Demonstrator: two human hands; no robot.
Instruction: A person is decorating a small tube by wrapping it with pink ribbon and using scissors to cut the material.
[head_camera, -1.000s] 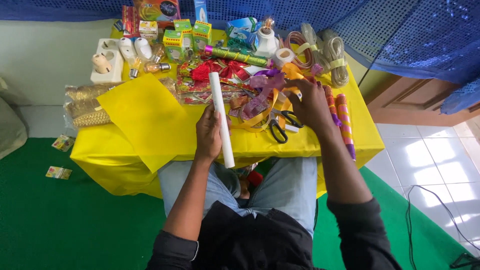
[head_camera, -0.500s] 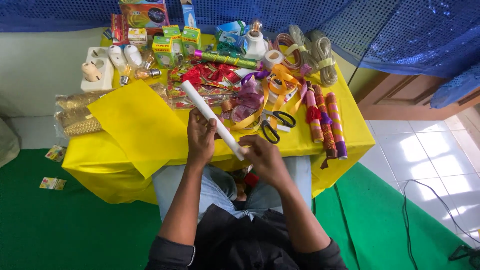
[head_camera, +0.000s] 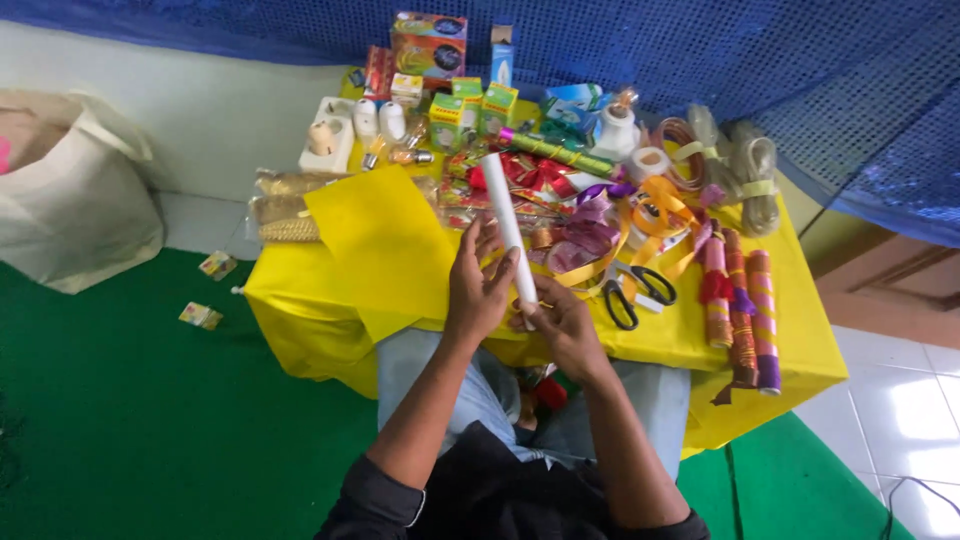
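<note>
Now, left to right: yellow sheet (head_camera: 385, 240) flat on counter (head_camera: 790, 340), left hand (head_camera: 478, 285) wrapped round white roll (head_camera: 507, 230) at mid-length, right hand (head_camera: 560, 320) pinching its lower end. Best kept tight, ends level, clear of scissors (head_camera: 635, 292).

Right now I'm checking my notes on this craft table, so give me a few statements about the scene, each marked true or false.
1. Both hands are on the white rolled paper tube. True: the left hand wraps its middle and the right hand is at its lower end.
2. The black-handled scissors are in the right hand. False: they lie on the yellow tablecloth, right of the hands.
3. A flat yellow paper sheet lies left of the tube. True.
4. The floor beside the table is red. False: a green carpet covers it.
5. The patterned wrapping rolls stand upright. False: they lie flat near the table's right edge.
</note>
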